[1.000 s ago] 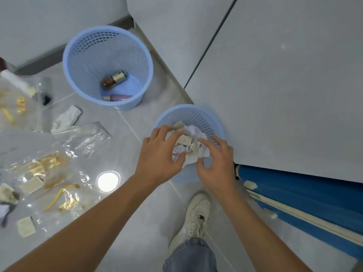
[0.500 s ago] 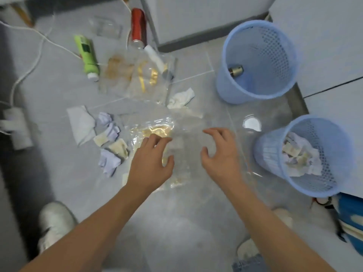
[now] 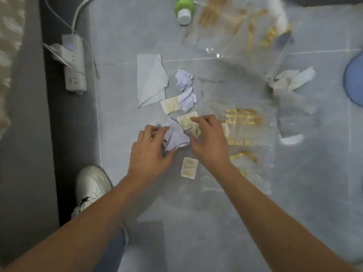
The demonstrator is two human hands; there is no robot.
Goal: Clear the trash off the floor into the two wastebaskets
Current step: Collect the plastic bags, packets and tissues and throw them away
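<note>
Crumpled lilac papers (image 3: 175, 137) and cream sachets (image 3: 189, 167) are lying mid-frame on the floor; a blue wastebasket (image 3: 353, 83) is peeking in at the right edge.

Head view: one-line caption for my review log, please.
Left hand grips crumpled lilac paper while right hand reaches for beige packets on the littered floor.

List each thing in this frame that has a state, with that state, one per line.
left hand: fingers curled round the crumpled purple paper
right hand: fingertips curled onto a cream packet
loose cream packet: flat on the floor, untouched
white tissue: unfolded, lying flat
green bottle: lying down, cap on
clear plastic bag: flat, gold print up
blue wastebasket: only its edge shows
power strip: one plug in
</note>
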